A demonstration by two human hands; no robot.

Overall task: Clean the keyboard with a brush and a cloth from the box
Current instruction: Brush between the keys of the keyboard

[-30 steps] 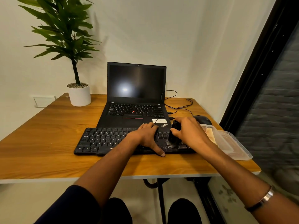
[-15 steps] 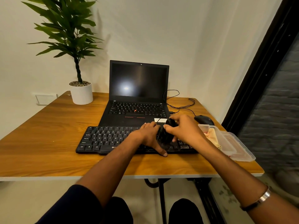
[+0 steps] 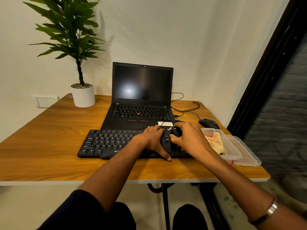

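A black keyboard (image 3: 108, 143) lies on the wooden table (image 3: 41, 138) in front of the laptop. My left hand (image 3: 152, 140) rests flat on its right-middle keys, with the thumb reaching over the front edge. My right hand (image 3: 191, 140) grips a small black brush (image 3: 176, 131) over the keyboard's right end, just beside the left hand's fingers. The bristles are hidden under the hand. A clear plastic box (image 3: 232, 151) stands right of the keyboard with a cream cloth (image 3: 215, 141) in it.
An open black laptop (image 3: 141, 113) sits behind the keyboard, its cables trailing to the right. A black mouse (image 3: 208, 123) lies behind the box. The box's lid (image 3: 249, 156) lies against its right side. A potted plant (image 3: 83, 97) stands at the back left.
My right hand swept the brush left toward my left hand, then back right and slightly away across the keys. My left hand stayed in place on the keyboard.
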